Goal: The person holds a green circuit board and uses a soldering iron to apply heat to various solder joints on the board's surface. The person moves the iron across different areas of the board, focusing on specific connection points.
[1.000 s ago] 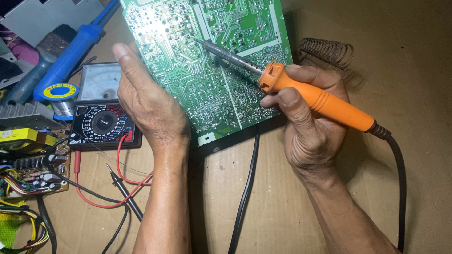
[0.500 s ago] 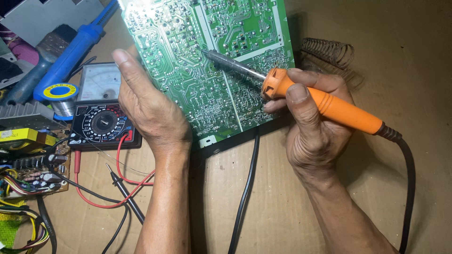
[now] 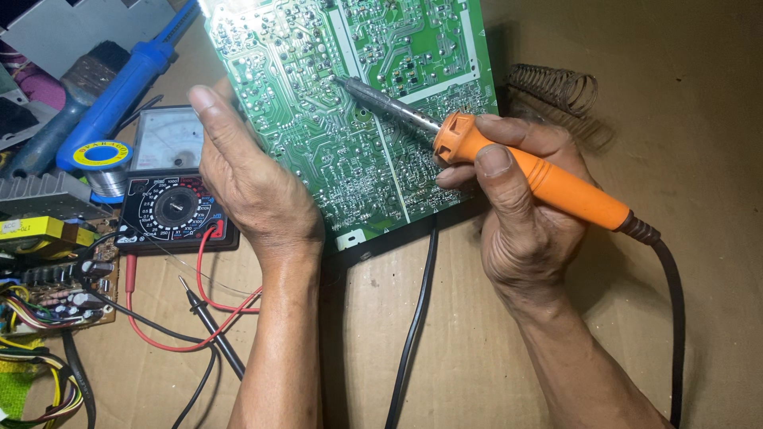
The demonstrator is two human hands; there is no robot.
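Note:
A green circuit board stands tilted, solder side toward me, on a cardboard surface. My left hand grips its left edge, thumb up along the side. My right hand holds an orange-handled soldering iron like a pen. The iron's metal tip touches the board near its upper middle. A black cord runs from the iron's handle down past my right wrist.
An analog multimeter with red and black probe leads lies left of my left hand. A solder spool and a blue tool sit beyond it. A small board with components is at far left. A wire coil stand rests at upper right.
The soldering iron's tip has slid slightly left and up across the board. My right hand shifted with it. My left hand keeps the same grip.

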